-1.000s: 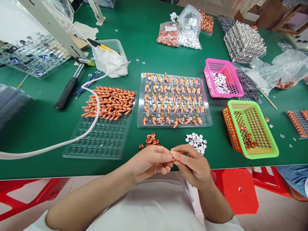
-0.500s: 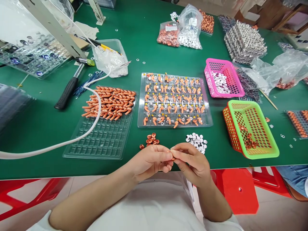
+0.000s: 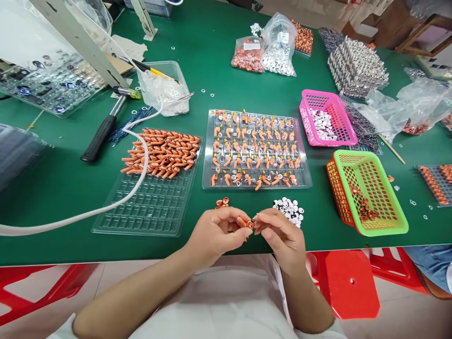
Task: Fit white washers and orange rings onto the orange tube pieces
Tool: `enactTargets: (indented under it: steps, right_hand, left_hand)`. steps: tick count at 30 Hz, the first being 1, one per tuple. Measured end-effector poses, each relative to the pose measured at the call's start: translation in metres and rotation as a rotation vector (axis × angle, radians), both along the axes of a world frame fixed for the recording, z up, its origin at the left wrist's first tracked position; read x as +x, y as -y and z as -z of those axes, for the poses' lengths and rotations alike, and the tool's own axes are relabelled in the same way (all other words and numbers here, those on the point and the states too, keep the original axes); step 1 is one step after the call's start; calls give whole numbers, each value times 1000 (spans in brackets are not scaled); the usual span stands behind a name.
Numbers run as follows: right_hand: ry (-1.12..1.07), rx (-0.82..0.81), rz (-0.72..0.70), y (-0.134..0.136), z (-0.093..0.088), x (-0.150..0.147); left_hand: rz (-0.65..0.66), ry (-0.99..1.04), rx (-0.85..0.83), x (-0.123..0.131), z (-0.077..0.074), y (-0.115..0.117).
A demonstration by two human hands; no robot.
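Note:
Between thumb and fingers, my left hand (image 3: 215, 231) holds a small copper-coloured earbud-like part (image 3: 247, 223). My right hand (image 3: 282, 235) is beside the part, thumb and fingertips near its right end; anything between those fingertips is too small to make out. Behind my left hand lies a small pile of copper round pieces (image 3: 222, 202). White round pieces (image 3: 289, 209) with dark marks lie behind my right hand. Farther back is a clear tray (image 3: 205, 174) of orange stemmed parts. Copper stemmed parts (image 3: 160, 150) are stacked on a ribbed clear tray (image 3: 141, 205) at the left.
A pink basket (image 3: 344, 115) and a green basket (image 3: 397, 207) stand at the right. On the left are a hammer (image 3: 100, 136), a white cable (image 3: 116, 202) and a tool tray (image 3: 180, 70). Bagged parts (image 3: 278, 52) lie at the back. Red stools (image 3: 349, 282) are below the table edge.
The fingertips of my two hands have moved slightly apart, and the copper part in my left hand now shows. My left hand has turned a little, with its fingers curled around the part.

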State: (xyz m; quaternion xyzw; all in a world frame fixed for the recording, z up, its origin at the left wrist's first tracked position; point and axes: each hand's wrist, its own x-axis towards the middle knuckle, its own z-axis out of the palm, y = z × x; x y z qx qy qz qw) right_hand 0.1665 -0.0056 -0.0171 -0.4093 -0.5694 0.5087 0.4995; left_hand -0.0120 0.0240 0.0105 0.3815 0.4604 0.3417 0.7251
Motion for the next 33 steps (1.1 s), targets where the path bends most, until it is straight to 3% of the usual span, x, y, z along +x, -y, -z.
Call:
enactTargets:
  steps: [5,8,16,21,27,33]
  right_hand:
    - [-227,-233,-10,8,5,-13]
    - [-216,-278,-3,8,4,-13]
    - [-285,-433,-145,-1,5,3]
    - [-330,-406,-165,-3,8,5]
    - [-316,-372,-120,-1,11,3]
    - [-301,-370,-54,2,8,-4]
  left_hand:
    - [33,-427,625,0,-3,4]
    - [59,-515,804,0,3,7]
    - [178,-557,987,-2,12,13]
    - [272,-562,1104,-6,12,13]
    - [378,-539,1146,-12,12,11]
    - [332,-489,1192,-13,13,8]
